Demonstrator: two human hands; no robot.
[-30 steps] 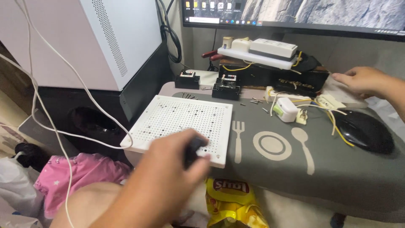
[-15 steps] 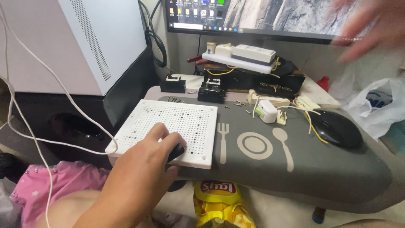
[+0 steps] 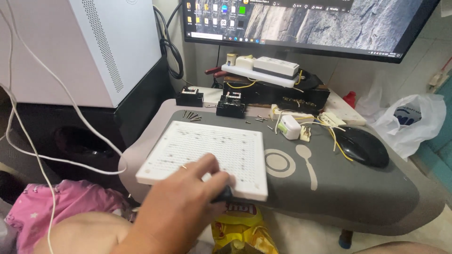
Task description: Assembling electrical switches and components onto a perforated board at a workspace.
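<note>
Far left: white computer case [image 3: 94, 42] on a black stand, white cable [image 3: 28, 94] looping down its front, pink cloth [image 3: 61, 211] bunched below.

Left hand [image 3: 181, 207] low in the middle, seen from the back, fingers curled and pressed around a small dark object [image 3: 225, 194] at the near edge of the white perforated board [image 3: 207, 153] (grip mostly hidden by the knuckles, so exact hold cannot be told). Board lying flat but turned askew on the grey table mat [image 3: 339, 188], near corner hanging just past the mat's front edge.

Beneath that edge, on the floor: a yellow snack bag [image 3: 240, 230] with a red label patch at its top, crumpled.

Behind the board: small metal pins [image 3: 190, 115] scattered, two black component blocks [image 3: 230, 106] near each other, then a black box [image 3: 278, 94] carrying a white tray with white parts and yellow wires.

Further right: white rounded plug [image 3: 289, 127] with a green patch, pale plate-and-spoon print [image 3: 280, 163] on the mat, black mouse [image 3: 361, 146].

Above: wide monitor [image 3: 301, 23]. Far right: white plastic bag [image 3: 409, 120] with a dark blue round mark, slumped by the wall, small red cap [image 3: 349, 99] beside it.

Right hand out of sight.
</note>
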